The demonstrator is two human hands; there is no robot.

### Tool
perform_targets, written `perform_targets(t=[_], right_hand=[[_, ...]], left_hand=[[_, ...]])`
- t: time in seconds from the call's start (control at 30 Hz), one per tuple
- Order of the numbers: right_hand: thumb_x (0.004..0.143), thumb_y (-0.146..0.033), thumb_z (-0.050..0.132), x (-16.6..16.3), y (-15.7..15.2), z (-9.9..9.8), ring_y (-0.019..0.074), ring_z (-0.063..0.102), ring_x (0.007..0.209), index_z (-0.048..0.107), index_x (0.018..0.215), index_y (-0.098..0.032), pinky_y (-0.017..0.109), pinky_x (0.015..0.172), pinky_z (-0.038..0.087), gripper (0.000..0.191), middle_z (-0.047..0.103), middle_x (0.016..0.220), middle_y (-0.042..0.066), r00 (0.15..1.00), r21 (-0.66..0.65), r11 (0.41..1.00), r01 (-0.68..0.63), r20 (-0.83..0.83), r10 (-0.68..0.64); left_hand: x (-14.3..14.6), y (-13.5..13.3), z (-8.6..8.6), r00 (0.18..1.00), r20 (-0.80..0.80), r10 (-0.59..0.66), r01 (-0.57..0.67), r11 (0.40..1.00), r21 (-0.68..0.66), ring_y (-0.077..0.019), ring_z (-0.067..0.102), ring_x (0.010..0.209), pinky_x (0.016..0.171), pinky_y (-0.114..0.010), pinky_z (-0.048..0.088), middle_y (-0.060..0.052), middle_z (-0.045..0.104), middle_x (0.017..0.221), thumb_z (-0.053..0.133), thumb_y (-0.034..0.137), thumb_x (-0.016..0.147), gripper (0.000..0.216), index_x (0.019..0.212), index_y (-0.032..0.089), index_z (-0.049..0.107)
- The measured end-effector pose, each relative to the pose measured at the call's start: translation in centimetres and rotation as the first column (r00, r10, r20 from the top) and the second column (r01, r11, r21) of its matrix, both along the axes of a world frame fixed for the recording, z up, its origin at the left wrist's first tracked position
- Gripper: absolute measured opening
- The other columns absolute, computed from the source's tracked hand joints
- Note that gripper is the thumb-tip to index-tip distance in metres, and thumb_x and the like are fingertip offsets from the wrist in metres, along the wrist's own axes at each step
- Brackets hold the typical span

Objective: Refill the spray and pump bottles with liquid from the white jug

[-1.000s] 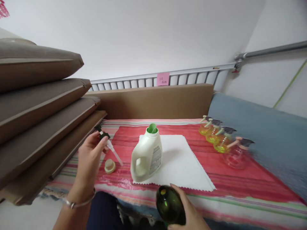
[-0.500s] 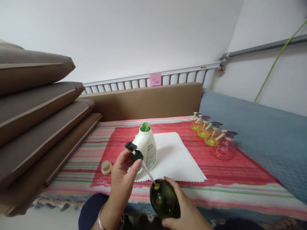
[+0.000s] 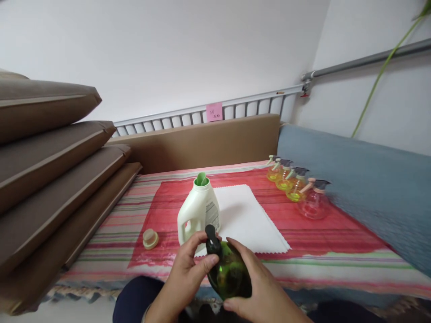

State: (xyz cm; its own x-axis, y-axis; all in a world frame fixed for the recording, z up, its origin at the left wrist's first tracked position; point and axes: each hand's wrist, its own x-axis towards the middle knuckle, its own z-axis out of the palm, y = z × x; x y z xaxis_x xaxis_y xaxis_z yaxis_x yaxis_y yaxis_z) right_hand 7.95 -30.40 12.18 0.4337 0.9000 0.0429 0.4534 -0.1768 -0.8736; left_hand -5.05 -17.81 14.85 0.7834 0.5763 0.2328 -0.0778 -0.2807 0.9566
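Observation:
My right hand [image 3: 261, 285] is wrapped round a dark green round bottle [image 3: 229, 276] near the bottom of the view. My left hand [image 3: 190, 273] pinches the black pump head [image 3: 212, 240], which now sits in the bottle's neck; its tube is hidden inside. Just behind stands a white jug [image 3: 198, 213] with a handle and an open green spout, on a white cloth [image 3: 245, 217]. A small cream cap [image 3: 150, 238] lies on the striped cover to the left.
Several small clear spray bottles [image 3: 296, 188], most holding yellow liquid, stand in a row at the right on the red mat. Stacked brown cushions [image 3: 50, 179] fill the left. A cardboard panel [image 3: 208, 141] and railing are behind; a blue blanket [image 3: 363, 179] lies at right.
My left hand carried the pump head from the left, by the cushions, over to the green bottle, fed its tube into the neck and pushed the head down onto it.

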Motion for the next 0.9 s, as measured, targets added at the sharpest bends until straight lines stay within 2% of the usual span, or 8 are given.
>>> perform_targets(t=[0.2, 0.3, 0.43, 0.57, 0.67, 0.77, 0.83, 0.9], right_hand=[[0.050, -0.014, 0.069, 0.1, 0.0, -1.1, 0.0276, 0.042, 0.125, 0.031, 0.135, -0.021, 0.041, 0.105, 0.033, 0.093, 0.045, 0.137, 0.010, 1.000, -0.020, 1.000, 0.019, 0.000, -0.019], [0.050, -0.015, 0.069, 0.0, 0.0, -1.0, 0.0283, 0.042, 0.125, 0.032, 0.135, -0.023, 0.042, 0.104, 0.033, 0.093, 0.046, 0.136, 0.010, 1.000, -0.026, 0.999, 0.020, 0.004, -0.020], [0.049, -0.015, 0.070, -0.1, -0.1, -0.5, 0.0274, 0.042, 0.124, 0.032, 0.135, -0.020, 0.039, 0.103, 0.034, 0.094, 0.047, 0.135, 0.010, 0.999, -0.074, 0.996, 0.042, -0.015, -0.043], [0.050, -0.015, 0.069, 0.0, -0.1, -0.4, 0.0265, 0.041, 0.126, 0.030, 0.136, -0.020, 0.040, 0.105, 0.033, 0.094, 0.045, 0.137, 0.011, 0.999, -0.082, 0.996, 0.022, -0.023, -0.024], [0.051, -0.014, 0.069, -0.1, 0.1, -0.6, 0.0259, 0.040, 0.127, 0.030, 0.136, -0.019, 0.039, 0.106, 0.031, 0.094, 0.044, 0.138, 0.011, 1.000, -0.065, 0.997, 0.029, 0.002, -0.029], [0.050, -0.015, 0.070, -0.3, 0.1, -1.0, 0.0274, 0.039, 0.128, 0.031, 0.136, -0.019, 0.041, 0.107, 0.031, 0.095, 0.042, 0.139, 0.012, 0.999, -0.054, 0.998, 0.028, 0.016, -0.027], [0.050, -0.015, 0.070, -0.4, 0.1, -1.2, 0.0281, 0.039, 0.128, 0.031, 0.136, -0.020, 0.042, 0.106, 0.032, 0.096, 0.042, 0.139, 0.012, 1.000, -0.054, 0.998, 0.027, -0.003, -0.028], [0.049, -0.015, 0.070, -0.4, 0.1, -1.3, 0.0280, 0.041, 0.127, 0.030, 0.137, -0.020, 0.043, 0.106, 0.033, 0.096, 0.043, 0.139, 0.012, 0.999, -0.061, 0.998, 0.018, -0.035, -0.020]], left_hand=[[0.2, 0.2, 0.0, 0.992, 0.003, 0.127, -0.127, 0.991, 0.037, -0.0218, 0.058, 0.090, 0.082, -0.029, 0.044, -0.004, 0.064, 0.090, 0.073, 0.029, 0.071, 0.024, 0.093, 0.021, 0.065], [0.2, 0.3, 0.2, 0.990, 0.002, 0.140, -0.140, 0.990, 0.023, -0.0207, 0.058, 0.084, 0.076, -0.028, 0.045, -0.003, 0.063, 0.084, 0.073, 0.030, 0.070, 0.023, 0.089, 0.020, 0.066], [-0.1, 0.5, 0.6, 0.997, -0.041, 0.060, -0.061, 0.998, -0.013, -0.0224, 0.060, 0.091, 0.083, -0.031, 0.044, -0.005, 0.067, 0.093, 0.070, 0.032, 0.074, 0.024, 0.096, 0.021, 0.069], [-0.2, 0.5, 0.1, 0.999, 0.020, -0.033, 0.036, 0.987, -0.153, -0.0248, 0.052, 0.114, 0.097, -0.034, 0.039, -0.007, 0.064, 0.115, 0.068, 0.032, 0.077, 0.043, 0.119, 0.027, 0.058], [0.2, 0.4, -1.0, 0.994, 0.082, 0.074, -0.060, 0.984, -0.166, -0.0252, 0.054, 0.111, 0.095, -0.033, 0.040, -0.007, 0.063, 0.113, 0.079, 0.030, 0.065, 0.058, 0.118, 0.026, 0.056], [0.5, 0.3, -1.6, 0.972, 0.115, 0.205, -0.181, 0.965, -0.191, -0.0219, 0.060, 0.094, 0.085, -0.031, 0.045, -0.004, 0.065, 0.095, 0.082, 0.028, 0.060, 0.051, 0.105, 0.023, 0.061], [0.4, 0.4, -1.5, 0.976, 0.141, 0.168, -0.132, 0.964, -0.233, -0.0217, 0.061, 0.092, 0.084, -0.031, 0.046, -0.005, 0.066, 0.094, 0.080, 0.028, 0.063, 0.047, 0.106, 0.022, 0.061], [0.2, 0.5, -1.1, 0.986, 0.161, 0.036, 0.009, 0.963, -0.269, -0.0235, 0.059, 0.100, 0.088, -0.035, 0.046, -0.008, 0.067, 0.103, 0.076, 0.028, 0.070, 0.049, 0.115, 0.024, 0.057]])
